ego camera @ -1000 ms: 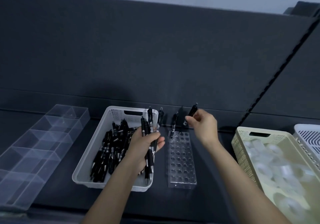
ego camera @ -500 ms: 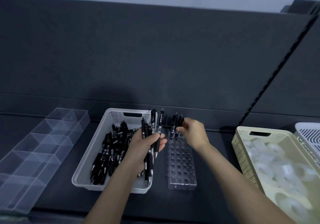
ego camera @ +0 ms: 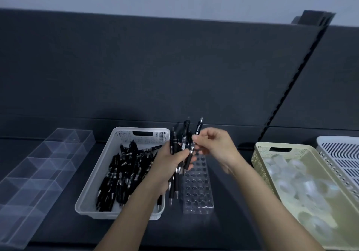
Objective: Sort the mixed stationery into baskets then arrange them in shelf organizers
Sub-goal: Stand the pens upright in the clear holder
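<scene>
My left hand (ego camera: 171, 163) grips a bundle of black pens (ego camera: 177, 148) upright, over the right edge of the white basket (ego camera: 93, 177), which holds several more black pens (ego camera: 124, 175). My right hand (ego camera: 215, 148) pinches one black pen (ego camera: 194, 144) at the right side of that bundle, its top pointing up. Just below and to the right stands the clear pen holder with rows of holes (ego camera: 197, 188); at its far end stand pens, partly hidden behind my hands.
A clear divided organizer (ego camera: 38, 165) lies at the left. A cream basket (ego camera: 260, 153) with clear tape rolls (ego camera: 297, 184) stands at the right, beside a white slotted basket (ego camera: 342, 159). A dark shelf back panel rises behind everything.
My right hand left a pen standing at the far end of the holder, then moved left to the bundle and now pinches another pen there. The left hand has stayed put.
</scene>
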`<state>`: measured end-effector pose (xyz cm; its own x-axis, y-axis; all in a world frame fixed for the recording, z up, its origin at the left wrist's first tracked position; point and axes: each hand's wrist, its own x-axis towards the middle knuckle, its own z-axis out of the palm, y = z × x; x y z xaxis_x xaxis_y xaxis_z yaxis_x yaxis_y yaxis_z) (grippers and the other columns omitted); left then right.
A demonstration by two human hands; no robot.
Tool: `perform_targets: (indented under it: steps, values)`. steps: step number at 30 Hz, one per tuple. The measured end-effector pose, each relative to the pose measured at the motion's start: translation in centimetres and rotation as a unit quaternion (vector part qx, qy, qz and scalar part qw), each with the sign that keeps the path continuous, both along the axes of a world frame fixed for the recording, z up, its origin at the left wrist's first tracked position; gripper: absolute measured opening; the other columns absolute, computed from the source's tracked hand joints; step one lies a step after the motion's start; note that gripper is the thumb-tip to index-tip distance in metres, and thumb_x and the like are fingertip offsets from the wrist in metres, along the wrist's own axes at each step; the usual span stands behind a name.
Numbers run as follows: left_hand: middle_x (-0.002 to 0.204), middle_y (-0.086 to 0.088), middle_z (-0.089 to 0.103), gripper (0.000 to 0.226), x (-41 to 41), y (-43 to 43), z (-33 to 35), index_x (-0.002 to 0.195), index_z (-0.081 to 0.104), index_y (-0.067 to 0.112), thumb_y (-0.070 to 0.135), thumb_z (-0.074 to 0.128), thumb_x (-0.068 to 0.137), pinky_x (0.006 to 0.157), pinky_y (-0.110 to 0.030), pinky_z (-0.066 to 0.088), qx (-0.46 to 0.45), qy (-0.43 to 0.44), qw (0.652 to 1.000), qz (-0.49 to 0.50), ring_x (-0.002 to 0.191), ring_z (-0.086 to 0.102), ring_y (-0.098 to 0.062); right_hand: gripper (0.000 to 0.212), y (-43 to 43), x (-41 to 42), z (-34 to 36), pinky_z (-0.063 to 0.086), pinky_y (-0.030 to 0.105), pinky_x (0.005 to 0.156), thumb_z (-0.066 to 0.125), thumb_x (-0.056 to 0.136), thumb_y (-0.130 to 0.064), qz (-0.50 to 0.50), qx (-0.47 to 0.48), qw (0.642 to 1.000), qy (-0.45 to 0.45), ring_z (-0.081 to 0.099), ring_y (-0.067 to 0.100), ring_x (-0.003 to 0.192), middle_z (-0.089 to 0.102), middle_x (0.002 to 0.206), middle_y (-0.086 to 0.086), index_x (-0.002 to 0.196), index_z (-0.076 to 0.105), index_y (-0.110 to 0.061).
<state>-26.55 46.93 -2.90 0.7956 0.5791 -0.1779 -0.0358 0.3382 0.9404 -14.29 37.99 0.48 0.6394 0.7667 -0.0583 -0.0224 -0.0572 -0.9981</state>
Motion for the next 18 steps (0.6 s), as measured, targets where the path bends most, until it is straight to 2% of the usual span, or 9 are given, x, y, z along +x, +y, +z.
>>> perform_targets:
  steps: [2, 4, 6, 8, 10, 12, 15, 18]
  values:
    - [0.098, -0.012, 0.074, 0.024, -0.1, 0.3, -0.1, 0.109, 0.06, 0.008, 0.008, 0.067, 0.086, 0.074, -0.032, 0.059, -0.026, -0.008, 1.0, 0.015, 0.093, 0.071, -0.026, 0.016, -0.3, 0.7, 0.2, 0.052, 0.021, 0.053, 0.067, 0.085, -0.006, -0.054, 0.034, 0.998, 0.028, 0.06, 0.013, 0.058, 0.062, 0.064, 0.007, 0.072, 0.058, -0.006]
    - [0.1, -0.014, 0.072, 0.026, -0.2, 0.6, -0.3, 0.109, 0.057, 0.003, 0.004, 0.067, 0.085, 0.07, -0.03, 0.058, -0.071, -0.009, 0.996, 0.053, 0.09, 0.072, -0.023, 0.019, -0.4, 1.7, 0.2, 0.057, 0.027, 0.059, 0.064, 0.087, -0.005, -0.121, 0.03, 0.992, -0.009, 0.064, 0.017, 0.062, 0.064, 0.066, 0.008, 0.069, 0.057, -0.007]
    - [0.097, -0.014, 0.068, 0.026, -0.4, 0.9, -0.7, 0.108, 0.054, 0.002, 0.002, 0.067, 0.085, 0.064, -0.026, 0.057, -0.094, 0.001, 0.991, 0.091, 0.078, 0.072, -0.018, 0.02, -0.4, 2.8, -0.2, 0.058, 0.035, 0.065, 0.062, 0.086, -0.007, -0.181, -0.036, 0.974, -0.132, 0.068, 0.024, 0.069, 0.066, 0.07, 0.01, 0.068, 0.055, -0.008]
    - [0.089, -0.012, 0.063, 0.02, -0.5, 1.1, -0.9, 0.103, 0.054, 0.005, 0.001, 0.065, 0.086, 0.06, -0.025, 0.055, -0.099, 0.003, 0.99, 0.1, 0.068, 0.067, -0.014, 0.014, -0.3, 3.4, -0.8, 0.049, 0.031, 0.063, 0.061, 0.085, -0.01, -0.205, -0.11, 0.936, -0.263, 0.065, 0.025, 0.071, 0.066, 0.072, 0.008, 0.071, 0.056, -0.007]
    - [0.084, -0.009, 0.061, 0.015, -0.6, 1.1, -1.1, 0.098, 0.054, 0.007, 0.001, 0.063, 0.087, 0.059, -0.024, 0.054, -0.097, 0.003, 0.99, 0.101, 0.065, 0.063, -0.013, 0.01, -0.1, 3.5, -1.7, 0.037, 0.022, 0.058, 0.06, 0.085, -0.011, -0.194, -0.13, 0.92, -0.315, 0.059, 0.021, 0.07, 0.065, 0.073, 0.004, 0.078, 0.059, -0.005]
    - [0.081, -0.008, 0.06, 0.013, -0.7, 1.2, -1.3, 0.096, 0.055, 0.007, 0.001, 0.063, 0.087, 0.057, -0.024, 0.054, -0.095, 0.006, 0.99, 0.108, 0.063, 0.062, -0.013, 0.008, 0.1, 3.5, -2.6, 0.036, 0.015, 0.053, 0.059, 0.087, -0.01, -0.168, -0.13, 0.922, -0.325, 0.059, 0.019, 0.071, 0.064, 0.074, 0.003, 0.082, 0.061, -0.004]
    - [0.078, -0.007, 0.061, 0.01, -0.8, 1.3, -1.5, 0.094, 0.056, 0.006, 0.002, 0.063, 0.088, 0.056, -0.023, 0.054, -0.094, 0.01, 0.989, 0.113, 0.062, 0.062, -0.012, 0.007, 0.5, 3.6, -3.7, 0.043, 0.019, 0.06, 0.058, 0.089, -0.009, -0.138, -0.133, 0.922, -0.338, 0.061, 0.02, 0.075, 0.067, 0.079, 0.006, 0.087, 0.063, -0.004]
    - [0.074, -0.005, 0.062, 0.008, -1.0, 1.5, -1.7, 0.089, 0.057, 0.007, 0.002, 0.064, 0.086, 0.056, -0.023, 0.053, -0.084, 0.022, 0.99, 0.11, 0.062, 0.062, -0.012, 0.008, 1.0, 3.8, -4.4, 0.045, 0.023, 0.062, 0.058, 0.09, -0.009, -0.115, -0.15, 0.921, -0.342, 0.061, 0.023, 0.075, 0.067, 0.08, 0.009, 0.088, 0.062, -0.002]
